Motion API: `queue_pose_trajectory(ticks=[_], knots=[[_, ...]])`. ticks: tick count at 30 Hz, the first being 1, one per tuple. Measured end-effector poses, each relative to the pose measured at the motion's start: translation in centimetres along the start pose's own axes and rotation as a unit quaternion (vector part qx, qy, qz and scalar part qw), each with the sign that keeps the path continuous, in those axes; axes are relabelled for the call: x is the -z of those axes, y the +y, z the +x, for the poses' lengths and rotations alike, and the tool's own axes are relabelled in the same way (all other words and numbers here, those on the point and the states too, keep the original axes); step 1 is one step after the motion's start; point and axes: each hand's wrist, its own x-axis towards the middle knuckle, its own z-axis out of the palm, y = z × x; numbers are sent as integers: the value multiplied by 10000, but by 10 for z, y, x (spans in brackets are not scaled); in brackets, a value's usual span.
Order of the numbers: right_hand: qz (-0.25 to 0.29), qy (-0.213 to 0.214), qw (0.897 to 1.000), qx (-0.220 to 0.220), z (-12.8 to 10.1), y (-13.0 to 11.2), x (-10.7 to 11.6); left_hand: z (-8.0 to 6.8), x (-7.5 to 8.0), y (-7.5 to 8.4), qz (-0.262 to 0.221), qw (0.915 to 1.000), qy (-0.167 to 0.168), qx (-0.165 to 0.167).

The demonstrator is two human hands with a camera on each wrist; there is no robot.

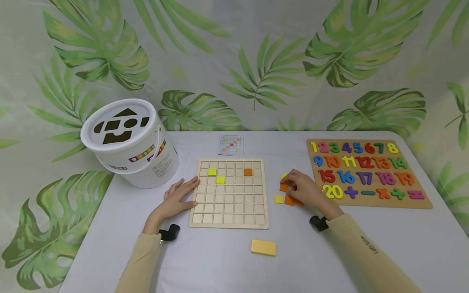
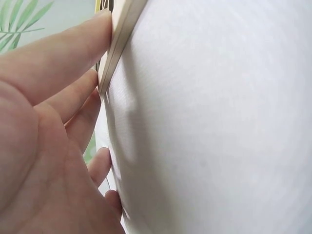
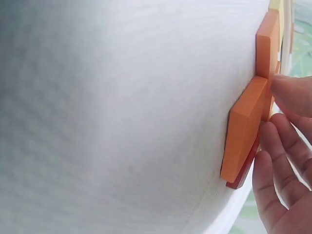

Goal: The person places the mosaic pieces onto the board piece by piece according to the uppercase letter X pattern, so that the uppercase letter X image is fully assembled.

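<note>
Yellow block (image 1: 263,247) lies nearest on the worktop (image 1: 205,260). Left hand (image 1: 178,198), fingers straight, presses the grid board's (image 1: 230,193) left edge. Right hand (image 1: 305,188) pinches an orange tile (image 1: 283,187) among loose tiles right of the board. Beyond: number puzzle (image 1: 367,172), white bucket (image 1: 129,142).

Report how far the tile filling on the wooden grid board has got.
Done: two yellow square tiles and one orange square tile sit in the wooden grid board. In hand: the right hand touches the loose orange tiles beside the board; the left hand rests flat against the board's edge. Left: most cells remain empty.
</note>
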Motion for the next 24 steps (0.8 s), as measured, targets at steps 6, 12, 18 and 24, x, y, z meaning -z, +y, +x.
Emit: queue_pose_trajectory(ticks=[6, 12, 18, 24], knots=[[-173, 44, 9997, 182, 1, -2, -2, -2, 1, 1, -32, 10000, 26, -33], [-122, -39, 9998, 124, 3, -4, -2, -2, 0, 0, -13, 10000, 40, -32], [265, -129, 9994, -199, 8, -10, 1, -2, 0, 0, -30, 10000, 44, -31], [526, -119, 9985, -94, 23, -31, -2, -2, 0, 1, -37, 10000, 33, -12]])
